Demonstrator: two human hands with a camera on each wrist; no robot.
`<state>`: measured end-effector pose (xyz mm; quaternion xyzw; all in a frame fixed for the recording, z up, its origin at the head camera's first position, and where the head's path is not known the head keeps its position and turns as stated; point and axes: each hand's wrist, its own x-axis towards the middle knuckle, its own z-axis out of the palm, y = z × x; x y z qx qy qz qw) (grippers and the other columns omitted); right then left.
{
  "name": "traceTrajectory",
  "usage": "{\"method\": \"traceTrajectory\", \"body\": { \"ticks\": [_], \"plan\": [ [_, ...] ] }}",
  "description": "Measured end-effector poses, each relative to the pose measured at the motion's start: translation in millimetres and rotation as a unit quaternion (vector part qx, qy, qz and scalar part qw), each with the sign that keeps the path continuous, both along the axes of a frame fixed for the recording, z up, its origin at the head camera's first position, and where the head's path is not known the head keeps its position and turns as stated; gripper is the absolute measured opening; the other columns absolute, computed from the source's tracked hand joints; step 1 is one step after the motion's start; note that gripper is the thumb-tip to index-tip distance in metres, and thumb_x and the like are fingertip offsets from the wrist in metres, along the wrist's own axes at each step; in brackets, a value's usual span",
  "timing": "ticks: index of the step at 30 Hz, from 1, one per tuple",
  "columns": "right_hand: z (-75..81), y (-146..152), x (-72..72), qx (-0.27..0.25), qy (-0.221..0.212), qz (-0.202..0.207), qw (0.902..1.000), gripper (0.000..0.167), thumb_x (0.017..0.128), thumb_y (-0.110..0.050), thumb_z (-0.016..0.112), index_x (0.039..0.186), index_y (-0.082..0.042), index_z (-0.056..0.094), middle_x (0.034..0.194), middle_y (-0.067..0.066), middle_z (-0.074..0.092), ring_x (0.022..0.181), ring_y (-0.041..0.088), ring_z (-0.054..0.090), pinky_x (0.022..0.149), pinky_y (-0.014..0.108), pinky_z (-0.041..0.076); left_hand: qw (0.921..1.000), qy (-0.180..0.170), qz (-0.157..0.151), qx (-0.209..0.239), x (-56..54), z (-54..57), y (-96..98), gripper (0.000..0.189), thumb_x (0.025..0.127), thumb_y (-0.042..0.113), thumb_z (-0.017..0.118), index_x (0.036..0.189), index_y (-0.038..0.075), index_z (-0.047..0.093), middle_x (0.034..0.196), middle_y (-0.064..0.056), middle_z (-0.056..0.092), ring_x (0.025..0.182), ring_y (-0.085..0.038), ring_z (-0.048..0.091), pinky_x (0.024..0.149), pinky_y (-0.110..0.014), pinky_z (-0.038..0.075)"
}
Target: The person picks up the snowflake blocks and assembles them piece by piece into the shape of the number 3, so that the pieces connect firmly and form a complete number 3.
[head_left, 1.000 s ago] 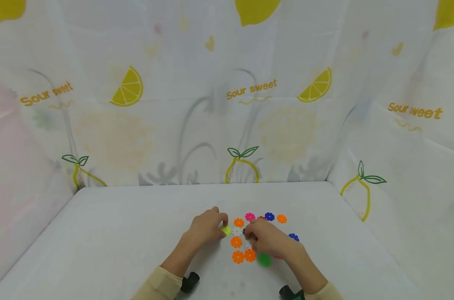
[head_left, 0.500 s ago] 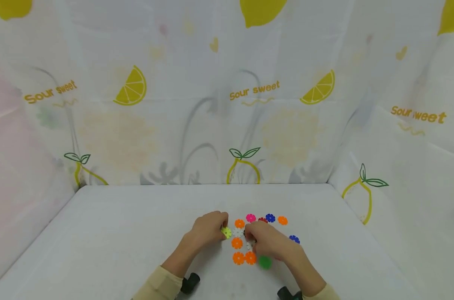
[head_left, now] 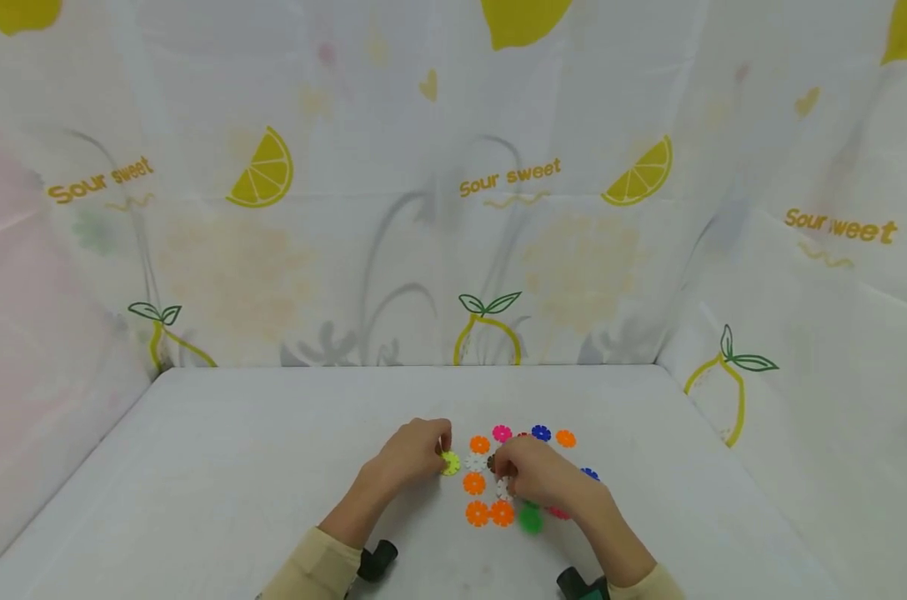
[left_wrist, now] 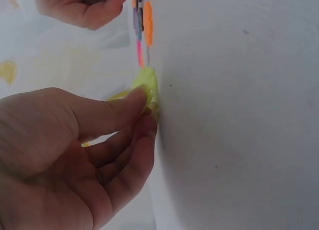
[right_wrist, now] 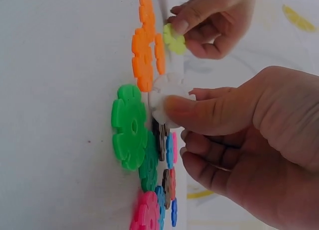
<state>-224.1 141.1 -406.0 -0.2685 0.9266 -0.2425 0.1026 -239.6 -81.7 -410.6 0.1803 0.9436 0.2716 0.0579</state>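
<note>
My left hand (head_left: 412, 450) pinches a yellow-green notched plastic disc (head_left: 451, 463), a snowflake building piece, between thumb and fingers. The wrist view shows that disc (left_wrist: 148, 83) tilted up on edge, close over the white table. In my right hand (head_left: 543, 473) a white snowflake disc (right_wrist: 167, 98) is held between thumb and forefinger, above the other pieces. Left of that hand lie several orange discs (head_left: 474, 483) and another white disc (head_left: 475, 462). Beside it, toward me, are a green disc (head_left: 530, 519) and a pink one (right_wrist: 146, 212).
Blue (head_left: 541, 433), orange (head_left: 566, 438) and pink (head_left: 502, 433) discs lie beyond my right hand. Dark brown discs (right_wrist: 166, 190) show below it in its wrist view. A lemon-print curtain (head_left: 393, 208) surrounds the white table (head_left: 236, 467) at the back and sides.
My left hand has shifted slightly left with the yellow-green disc. The right hand has moved a little to the right, and more of its white disc shows. The loose discs stay put.
</note>
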Motion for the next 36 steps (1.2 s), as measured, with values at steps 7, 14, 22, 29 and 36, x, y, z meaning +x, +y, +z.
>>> {"method": "traceTrajectory", "body": {
  "ticks": [7,14,22,29,36],
  "plan": [
    [2.6,3.0,-2.9,-0.025,0.015,-0.012,0.9995,0.013,0.087,0.001,0.067,0.083,-0.011,0.069,0.088,0.000,0.067,0.077,0.013,0.053,0.068,0.024,0.047,0.9997,-0.016,0.012,0.015,-5.2,-2.4,-2.7,0.008,0.083,0.006,0.073,0.085,0.008,0.066,0.078,-0.002,0.060,0.069,-0.016,0.050,0.060,-0.027,0.043],
    [3.5,1.1,-5.3,-0.025,0.022,-0.029,0.9990,0.010,0.090,-0.001,0.065,0.087,-0.010,0.068,0.085,-0.003,0.064,0.077,0.014,0.053,0.067,0.025,0.048,0.9990,-0.024,0.028,0.025,-6.9,-0.4,-4.5,0.005,0.085,0.009,0.072,0.083,0.007,0.068,0.079,-0.002,0.060,0.071,-0.016,0.051,0.061,-0.028,0.044],
    [5.9,-1.3,-9.2,-0.038,0.034,-0.022,0.9985,0.009,0.094,-0.004,0.062,0.092,-0.012,0.063,0.081,-0.004,0.061,0.073,0.013,0.054,0.065,0.024,0.047,0.9966,-0.044,0.039,0.058,-9.2,3.4,-5.4,0.006,0.088,0.011,0.068,0.086,0.008,0.063,0.070,-0.001,0.058,0.060,-0.015,0.049,0.055,-0.026,0.040],
    [7.4,-2.7,-12.1,-0.065,0.066,-0.025,0.9953,0.012,0.094,-0.002,0.061,0.094,-0.014,0.063,0.082,-0.004,0.062,0.073,0.012,0.054,0.066,0.024,0.048,0.9943,-0.051,0.037,0.086,-11.5,5.7,-5.7,0.006,0.088,0.013,0.068,0.086,0.008,0.066,0.066,0.000,0.059,0.058,-0.014,0.050,0.054,-0.026,0.041],
    [8.3,-4.3,-13.8,-0.111,0.103,-0.035,0.9879,0.011,0.092,-0.003,0.066,0.091,-0.013,0.067,0.086,-0.006,0.065,0.075,0.011,0.055,0.068,0.021,0.051,0.9835,-0.084,0.031,0.157,-14.1,6.7,-8.6,0.012,0.090,0.017,0.069,0.091,0.005,0.069,0.074,-0.002,0.066,0.064,-0.013,0.060,0.061,-0.027,0.050]
  ]
}}
